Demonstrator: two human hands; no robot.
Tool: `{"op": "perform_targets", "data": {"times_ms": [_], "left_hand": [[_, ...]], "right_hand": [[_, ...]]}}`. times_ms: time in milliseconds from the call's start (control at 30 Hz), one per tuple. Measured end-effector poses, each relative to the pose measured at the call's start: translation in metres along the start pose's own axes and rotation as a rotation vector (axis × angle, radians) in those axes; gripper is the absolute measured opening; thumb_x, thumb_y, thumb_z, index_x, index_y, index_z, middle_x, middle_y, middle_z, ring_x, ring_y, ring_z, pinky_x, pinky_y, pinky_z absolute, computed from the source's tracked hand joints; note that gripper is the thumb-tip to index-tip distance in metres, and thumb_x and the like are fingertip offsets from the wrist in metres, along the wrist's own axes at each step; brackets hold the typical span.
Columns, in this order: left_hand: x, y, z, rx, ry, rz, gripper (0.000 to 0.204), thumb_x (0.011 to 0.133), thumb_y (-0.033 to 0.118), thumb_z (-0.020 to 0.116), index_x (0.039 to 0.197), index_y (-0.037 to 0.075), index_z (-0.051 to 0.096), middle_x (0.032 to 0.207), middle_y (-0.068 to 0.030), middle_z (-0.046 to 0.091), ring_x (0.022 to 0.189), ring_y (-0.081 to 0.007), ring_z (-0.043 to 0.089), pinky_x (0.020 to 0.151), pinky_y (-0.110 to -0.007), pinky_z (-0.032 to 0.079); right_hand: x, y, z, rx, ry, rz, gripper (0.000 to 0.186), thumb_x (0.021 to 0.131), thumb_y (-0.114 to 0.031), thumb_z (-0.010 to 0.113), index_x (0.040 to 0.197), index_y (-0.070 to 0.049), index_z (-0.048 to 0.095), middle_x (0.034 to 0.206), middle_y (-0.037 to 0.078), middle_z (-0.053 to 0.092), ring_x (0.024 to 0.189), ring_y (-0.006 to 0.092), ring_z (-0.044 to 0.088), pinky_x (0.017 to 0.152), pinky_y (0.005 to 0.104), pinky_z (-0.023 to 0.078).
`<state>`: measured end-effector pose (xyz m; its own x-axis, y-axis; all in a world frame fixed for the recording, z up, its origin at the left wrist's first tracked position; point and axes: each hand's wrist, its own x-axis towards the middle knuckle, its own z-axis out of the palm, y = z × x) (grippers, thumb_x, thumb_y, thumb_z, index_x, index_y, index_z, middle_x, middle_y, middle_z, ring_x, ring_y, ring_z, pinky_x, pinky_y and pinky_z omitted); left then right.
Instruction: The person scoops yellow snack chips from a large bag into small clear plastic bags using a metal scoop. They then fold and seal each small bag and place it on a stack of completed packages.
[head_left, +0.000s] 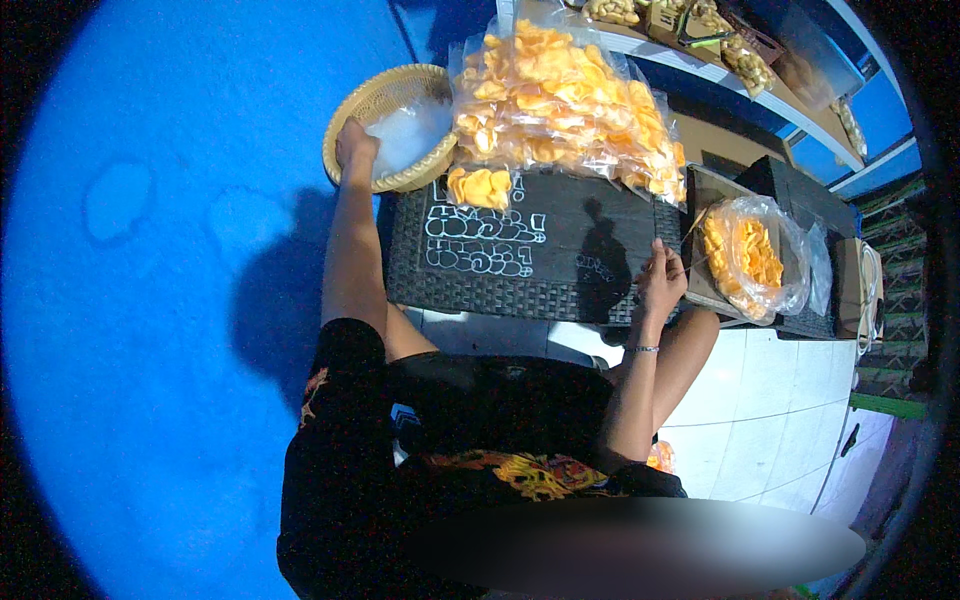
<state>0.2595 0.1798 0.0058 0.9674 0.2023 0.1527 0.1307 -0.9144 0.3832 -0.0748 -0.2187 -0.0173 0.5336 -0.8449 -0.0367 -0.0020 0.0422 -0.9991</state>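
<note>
My left hand (357, 143) is at the left side of a woven basket (437, 158) containing clear plastic bags (405, 135), its fingers curled and partly hidden. My right hand (660, 270) is over the right end of a black woven-look table (460, 290), fingers bent around a thin item (694, 222) too small to make out. Bagged orange crackers (560, 100) are piled at the table's back, with one small bag (480, 187) in front. To the right, a large open bag of crackers (750, 255) rests on a board.
A shelf (810, 115) with snack packs (740, 60) runs along the upper right. A blue wall (130, 300) fills the left. A cardboard box (852, 300) sits at the right. My bent legs are below the table, above white tiled floor (770, 400).
</note>
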Motion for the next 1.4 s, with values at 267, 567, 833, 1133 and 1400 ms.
{"op": "perform_targets", "data": {"times_ms": [267,567,833,1133,1400], "left_hand": [[-0.005,0.003,-0.001,-0.262,0.221,0.042,0.047,0.066,0.017,0.079,0.108,0.009,0.06,0.094,-0.0129,0.069,0.095,-0.032,0.065,0.085,-0.042,0.049],[0.001,-0.002,-0.012,-0.336,0.213,0.083,0.039,0.078,0.033,0.068,0.103,0.003,0.066,0.091,-0.0139,0.07,0.088,-0.0281,0.067,0.081,-0.039,0.051],[-0.055,0.041,-0.086,-1.324,-0.015,0.087,0.032,0.097,0.025,0.051,0.113,-0.002,0.047,0.1,-0.0232,0.065,0.082,-0.0316,0.068,0.074,-0.038,0.056],[-0.185,0.058,-0.143,-1.187,-0.222,0.24,0.028,0.093,0.015,0.057,0.114,-0.003,0.052,0.099,-0.0192,0.066,0.072,-0.0259,0.068,0.066,-0.034,0.057],[-0.29,0.098,-0.054,-1.356,-0.75,0.096,0.025,0.091,0.011,0.061,0.111,-0.003,0.06,0.096,-0.0143,0.07,0.074,-0.0184,0.068,0.065,-0.027,0.055]], "right_hand": [[-0.002,0.002,-0.002,0.084,-0.068,0.02,0.022,0.087,-0.026,0.07,0.077,-0.011,0.057,0.062,-0.005,0.049,0.052,0.0037,0.045,0.045,0.0188,0.037],[-0.007,-0.01,0.002,0.007,-0.004,0.054,0.022,0.086,-0.027,0.069,0.078,-0.009,0.059,0.062,-0.004,0.05,0.051,0.0046,0.045,0.044,0.0193,0.038],[-0.01,-0.012,0.006,-0.009,-0.057,-0.019,0.022,0.087,-0.026,0.069,0.078,-0.008,0.06,0.063,-0.003,0.052,0.051,0.004,0.045,0.044,0.0188,0.036],[-0.036,-0.038,0.017,-0.186,-0.449,-0.079,0.025,0.085,-0.023,0.071,0.092,0.001,0.067,0.077,0.002,0.063,0.068,0.0092,0.056,0.061,0.0228,0.043],[-0.072,-0.046,0.038,-0.198,-0.811,-0.012,0.037,0.073,-0.017,0.081,0.1,0.0,0.065,0.093,0.005,0.067,0.088,0.0122,0.06,0.083,0.0283,0.047]]}}
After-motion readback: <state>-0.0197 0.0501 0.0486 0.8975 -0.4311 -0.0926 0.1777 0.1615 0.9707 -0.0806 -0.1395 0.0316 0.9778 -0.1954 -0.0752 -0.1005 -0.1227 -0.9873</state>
